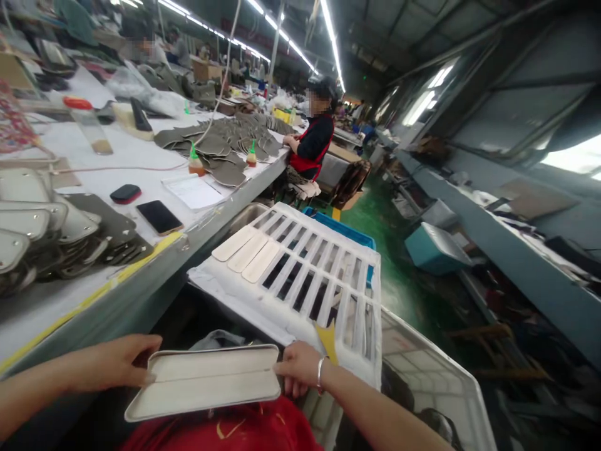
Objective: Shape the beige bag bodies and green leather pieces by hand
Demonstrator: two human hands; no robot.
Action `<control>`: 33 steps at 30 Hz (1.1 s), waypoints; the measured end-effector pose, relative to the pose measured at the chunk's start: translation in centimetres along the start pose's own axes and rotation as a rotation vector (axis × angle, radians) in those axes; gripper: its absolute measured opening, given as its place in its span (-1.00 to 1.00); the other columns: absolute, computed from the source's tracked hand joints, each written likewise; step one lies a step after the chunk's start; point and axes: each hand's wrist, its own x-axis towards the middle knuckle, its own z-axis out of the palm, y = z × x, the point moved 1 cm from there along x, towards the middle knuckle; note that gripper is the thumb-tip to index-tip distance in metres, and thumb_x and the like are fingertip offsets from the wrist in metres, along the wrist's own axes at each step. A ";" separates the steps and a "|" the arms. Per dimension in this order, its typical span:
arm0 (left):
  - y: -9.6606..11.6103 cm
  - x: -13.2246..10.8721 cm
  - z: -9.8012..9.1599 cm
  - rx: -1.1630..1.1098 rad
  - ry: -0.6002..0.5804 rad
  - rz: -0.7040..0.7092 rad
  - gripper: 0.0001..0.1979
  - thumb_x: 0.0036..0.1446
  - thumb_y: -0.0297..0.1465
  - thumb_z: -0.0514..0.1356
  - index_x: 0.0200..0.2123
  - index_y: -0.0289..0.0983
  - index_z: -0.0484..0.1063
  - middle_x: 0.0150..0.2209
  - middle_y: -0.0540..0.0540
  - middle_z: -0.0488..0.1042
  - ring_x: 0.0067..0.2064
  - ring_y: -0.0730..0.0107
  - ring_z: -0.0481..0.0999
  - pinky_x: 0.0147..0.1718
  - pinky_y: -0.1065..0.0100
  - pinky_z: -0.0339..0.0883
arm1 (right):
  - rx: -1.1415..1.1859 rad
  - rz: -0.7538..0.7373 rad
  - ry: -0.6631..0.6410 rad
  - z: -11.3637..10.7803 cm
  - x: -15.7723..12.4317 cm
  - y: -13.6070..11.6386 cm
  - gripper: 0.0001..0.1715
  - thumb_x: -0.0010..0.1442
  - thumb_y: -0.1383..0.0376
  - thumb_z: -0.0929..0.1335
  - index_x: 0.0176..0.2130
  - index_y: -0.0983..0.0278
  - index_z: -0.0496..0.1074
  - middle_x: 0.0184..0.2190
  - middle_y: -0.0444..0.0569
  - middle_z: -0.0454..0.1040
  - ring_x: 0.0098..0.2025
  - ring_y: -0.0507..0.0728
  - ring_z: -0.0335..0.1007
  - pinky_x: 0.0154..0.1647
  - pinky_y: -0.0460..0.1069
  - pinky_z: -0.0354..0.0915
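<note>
A long cream panel (211,380) with rounded corners, dark edges and a crease along its middle lies across my lap area. At its left end, my left hand (124,362) pinches it between thumb and fingers. Its right end is gripped by my right hand (300,369), which has a silver bracelet (320,376) at the wrist. The panel is partly folded along the crease, with its pale face toward me. Ahead is a white slatted rack (300,250), where several flat cream strips (253,250) lie side by side at the left.
The worktable (154,169) at left bears a phone (159,217), stacked pale pieces (32,219), grey cut pieces (225,147) and glue bottles (196,161). A co-worker (314,134) sits farther along it. A white plastic crate (436,369) stands at right, by the green floor.
</note>
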 end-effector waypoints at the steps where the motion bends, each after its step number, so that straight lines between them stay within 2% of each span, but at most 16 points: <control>1: 1.5 0.5 0.0 0.083 -0.137 0.062 -0.77 -0.27 -0.35 0.24 -0.42 -0.27 0.43 -0.47 0.09 0.45 -0.39 0.37 0.40 -0.40 0.48 0.25 | -0.021 -0.060 0.040 -0.3 -0.3 0.0 -0.81 0.02 0.25 0.36 -0.48 0.35 0.35 -0.68 -0.12 0.40 -0.67 0.00 0.29 -0.60 -0.11 0.25; 2: 3.1 1.1 0.2 0.127 -0.254 0.128 -0.63 -0.20 -0.36 0.22 -0.21 -0.23 0.43 -0.26 0.04 0.50 -0.23 0.29 0.43 -0.25 0.44 0.28 | -0.051 -0.141 0.095 -0.5 -0.6 -0.1 -0.80 0.00 0.24 0.38 -0.39 0.35 0.37 -0.60 -0.11 0.44 -0.60 0.02 0.34 -0.55 -0.10 0.27; 3: 4.7 1.7 0.8 0.133 -0.292 0.188 -0.50 -0.11 -0.32 0.20 -0.02 -0.20 0.34 -0.06 -0.02 0.44 -0.08 0.24 0.41 -0.13 0.39 0.26 | -0.095 -0.239 0.162 -0.7 -0.9 -0.3 -0.73 -0.02 0.23 0.40 -0.30 0.33 0.37 -0.49 -0.10 0.48 -0.51 0.03 0.37 -0.48 -0.09 0.29; 4: 6.2 2.5 1.6 0.143 -0.313 0.247 -0.42 -0.06 -0.30 0.18 0.09 -0.19 0.23 0.06 -0.07 0.35 0.03 0.22 0.34 -0.07 0.36 0.23 | -0.161 -0.345 0.236 -0.8 -1.1 -0.6 -0.65 -0.04 0.24 0.42 -0.23 0.32 0.36 -0.39 -0.07 0.48 -0.42 0.04 0.39 -0.40 -0.09 0.30; 5: 7.5 3.2 2.8 0.165 -0.338 0.307 -0.40 -0.02 -0.30 0.16 0.14 -0.20 0.18 0.11 -0.09 0.30 0.07 0.22 0.31 -0.03 0.34 0.21 | -0.249 -0.443 0.297 -0.8 -1.2 -0.9 -0.61 -0.04 0.25 0.43 -0.18 0.32 0.35 -0.30 -0.05 0.47 -0.34 0.06 0.39 -0.32 -0.08 0.30; 8: 10.1 4.8 6.8 0.238 -0.453 0.483 -0.56 0.03 -0.40 0.09 0.04 -0.20 0.33 -0.04 -0.08 0.45 -0.07 0.26 0.43 -0.07 0.34 0.24 | -0.619 -0.617 0.346 -0.3 -1.0 -1.6 -0.73 0.11 0.28 0.33 -0.15 0.30 0.35 -0.21 -0.03 0.45 -0.17 0.09 0.35 -0.16 -0.06 0.25; 10: 10.9 5.2 8.7 0.254 -0.492 0.548 -0.65 0.06 -0.45 0.03 -0.09 -0.19 0.44 -0.17 -0.04 0.53 -0.18 0.30 0.48 -0.15 0.36 0.28 | -0.805 -0.642 0.339 0.3 -0.7 -1.8 -0.80 0.22 0.30 0.22 -0.19 0.30 0.37 -0.25 -0.03 0.46 -0.17 0.10 0.35 -0.17 -0.06 0.25; 13: 11.1 5.0 9.6 0.260 -0.471 0.567 -0.68 0.10 -0.44 -0.01 -0.18 -0.21 0.49 -0.22 -0.03 0.54 -0.22 0.31 0.48 -0.19 0.38 0.29 | -0.888 -0.637 0.335 0.8 -0.3 -1.6 -0.74 0.27 0.35 0.14 -0.24 0.33 0.37 -0.30 0.01 0.46 -0.21 0.13 0.36 -0.27 -0.04 0.26; 18: 11.2 4.4 9.5 0.313 -0.470 0.558 -0.67 0.15 -0.41 -0.04 -0.15 -0.23 0.48 -0.25 -0.02 0.55 -0.24 0.32 0.49 -0.23 0.40 0.31 | -0.966 -0.628 0.299 0.8 0.0 -1.7 -0.77 0.22 0.39 0.17 -0.28 0.35 0.39 -0.30 0.05 0.47 -0.23 0.17 0.39 -0.31 -0.01 0.27; 23: 11.0 4.4 10.5 0.425 -0.452 0.563 -0.66 0.13 -0.45 -0.03 -0.10 -0.28 0.45 -0.15 -0.12 0.53 -0.19 0.23 0.50 -0.21 0.33 0.32 | -1.011 -0.578 0.250 0.3 -0.1 -2.4 -0.77 0.16 0.39 0.20 -0.35 0.37 0.43 -0.37 0.09 0.49 -0.31 0.21 0.43 -0.37 0.01 0.28; 28: 10.4 3.8 11.5 0.577 -0.408 0.563 -0.61 0.10 -0.49 -0.03 -0.01 -0.26 0.36 -0.06 -0.17 0.47 -0.09 0.16 0.47 -0.11 0.24 0.28 | -1.012 -0.624 0.198 0.5 -0.9 -2.2 -0.81 0.11 0.41 0.24 -0.30 0.35 0.42 -0.34 0.05 0.49 -0.27 0.18 0.43 -0.35 -0.03 0.27; 30: 10.3 3.4 11.8 0.637 -0.383 0.567 -0.59 0.09 -0.51 -0.05 0.02 -0.28 0.33 -0.02 -0.21 0.44 -0.07 0.13 0.45 -0.09 0.20 0.27 | -1.004 -0.651 0.195 0.5 -1.3 -2.2 -0.78 0.16 0.36 0.21 -0.27 0.36 0.42 -0.33 0.06 0.48 -0.27 0.17 0.42 -0.34 -0.03 0.27; 33: 10.1 3.0 12.1 0.724 -0.355 0.577 -0.54 0.08 -0.54 -0.08 0.06 -0.35 0.26 0.01 -0.28 0.40 -0.05 0.08 0.44 -0.10 0.13 0.28 | -0.966 -0.656 0.174 0.2 -1.4 -2.5 -0.62 0.26 0.25 0.12 -0.27 0.36 0.43 -0.33 0.09 0.49 -0.26 0.17 0.41 -0.30 -0.01 0.25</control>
